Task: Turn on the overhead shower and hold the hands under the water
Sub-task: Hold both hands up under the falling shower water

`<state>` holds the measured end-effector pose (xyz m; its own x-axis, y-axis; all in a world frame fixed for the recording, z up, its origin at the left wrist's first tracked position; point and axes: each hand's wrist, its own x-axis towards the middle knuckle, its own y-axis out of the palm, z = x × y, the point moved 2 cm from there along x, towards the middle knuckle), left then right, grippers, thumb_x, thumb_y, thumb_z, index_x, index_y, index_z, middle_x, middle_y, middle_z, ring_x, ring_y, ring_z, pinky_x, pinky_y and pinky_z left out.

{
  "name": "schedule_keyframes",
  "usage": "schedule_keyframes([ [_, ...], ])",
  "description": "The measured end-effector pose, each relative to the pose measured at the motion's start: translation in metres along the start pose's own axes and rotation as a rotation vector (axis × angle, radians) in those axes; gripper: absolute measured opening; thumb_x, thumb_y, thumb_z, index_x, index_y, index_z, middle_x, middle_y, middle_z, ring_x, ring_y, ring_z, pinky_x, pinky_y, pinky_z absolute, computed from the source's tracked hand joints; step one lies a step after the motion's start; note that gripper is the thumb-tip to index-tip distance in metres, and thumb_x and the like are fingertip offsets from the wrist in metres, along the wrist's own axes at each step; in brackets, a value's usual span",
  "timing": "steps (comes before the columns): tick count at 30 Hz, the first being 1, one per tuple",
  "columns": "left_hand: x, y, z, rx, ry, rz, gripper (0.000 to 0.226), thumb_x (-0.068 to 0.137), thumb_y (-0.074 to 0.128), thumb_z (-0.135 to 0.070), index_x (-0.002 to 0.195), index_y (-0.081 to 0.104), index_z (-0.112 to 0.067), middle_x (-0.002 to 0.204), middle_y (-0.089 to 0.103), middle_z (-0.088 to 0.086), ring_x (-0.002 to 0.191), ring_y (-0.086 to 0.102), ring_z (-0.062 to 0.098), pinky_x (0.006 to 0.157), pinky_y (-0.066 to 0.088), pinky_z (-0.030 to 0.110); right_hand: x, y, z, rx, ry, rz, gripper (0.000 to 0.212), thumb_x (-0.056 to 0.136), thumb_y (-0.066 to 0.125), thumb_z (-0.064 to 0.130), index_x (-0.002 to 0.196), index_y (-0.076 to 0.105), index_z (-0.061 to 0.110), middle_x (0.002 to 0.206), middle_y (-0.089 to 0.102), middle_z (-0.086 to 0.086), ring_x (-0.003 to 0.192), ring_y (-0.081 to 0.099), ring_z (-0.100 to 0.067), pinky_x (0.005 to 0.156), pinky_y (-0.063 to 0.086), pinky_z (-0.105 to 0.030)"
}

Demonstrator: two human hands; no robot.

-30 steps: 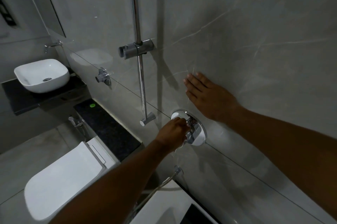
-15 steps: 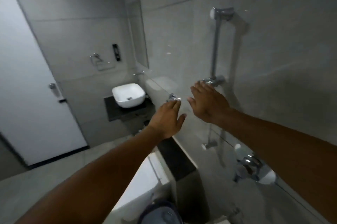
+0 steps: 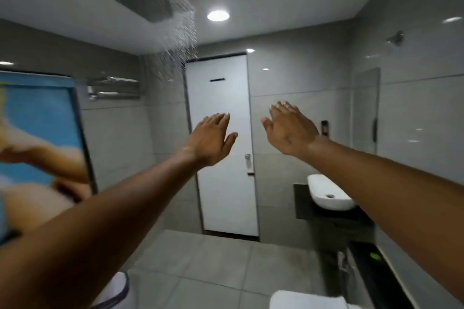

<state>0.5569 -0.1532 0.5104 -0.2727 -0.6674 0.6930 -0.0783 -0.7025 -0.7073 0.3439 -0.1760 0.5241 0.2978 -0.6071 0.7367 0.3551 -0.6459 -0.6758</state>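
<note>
Up on the ceiling, left of a round light (image 3: pixel 218 15), the square overhead shower (image 3: pixel 153 2) sprays water (image 3: pixel 179 50). I hold my left hand (image 3: pixel 211 140) and right hand (image 3: pixel 291 130) raised, flat, fingers spread, grasping nothing, apart before the white door (image 3: pixel 221 183).

The overhead shower head (image 3: pixel 155 1) on the ceiling is smeared by motion blur, and its water streams (image 3: pixel 179 50) thin out below it until they cannot be followed, so whether any reaches the hands cannot be told. At the far left a framed blue picture (image 3: pixel 37 138) is blurred and cut off by the left edge. Both forearms run out of frame at the near edges; the white basin (image 3: pixel 326 193) is partly hidden behind the right forearm, and a white object (image 3: pixel 308 302) is cut by the bottom edge.
</note>
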Motion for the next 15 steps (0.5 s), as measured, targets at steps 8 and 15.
schedule_keyframes([
  [8,-0.020,-0.120,0.086,0.219,-0.139,-0.055,0.072,0.096,0.030,-0.054,0.148,0.027,-0.003,0.147,0.041,0.023,0.134,0.039,0.036,0.114,0.028,0.049,0.070,-0.041,0.115,0.168,-0.198,-0.207,0.050,0.094,0.029,0.044,0.118,0.053,0.007,0.126,0.054,-0.015,0.118,0.045,-0.032,0.095,0.038,-0.044],
  [15,-0.028,-0.157,0.106,0.268,-0.173,-0.054,0.075,0.096,0.025,-0.057,0.152,0.019,-0.006,0.156,0.030,0.019,0.144,0.027,0.032,0.119,0.018,0.046,0.086,-0.059,0.154,0.238,-0.256,-0.237,0.051,0.096,0.029,0.042,0.125,0.049,0.005,0.135,0.048,-0.017,0.129,0.037,-0.033,0.103,0.032,-0.044],
])
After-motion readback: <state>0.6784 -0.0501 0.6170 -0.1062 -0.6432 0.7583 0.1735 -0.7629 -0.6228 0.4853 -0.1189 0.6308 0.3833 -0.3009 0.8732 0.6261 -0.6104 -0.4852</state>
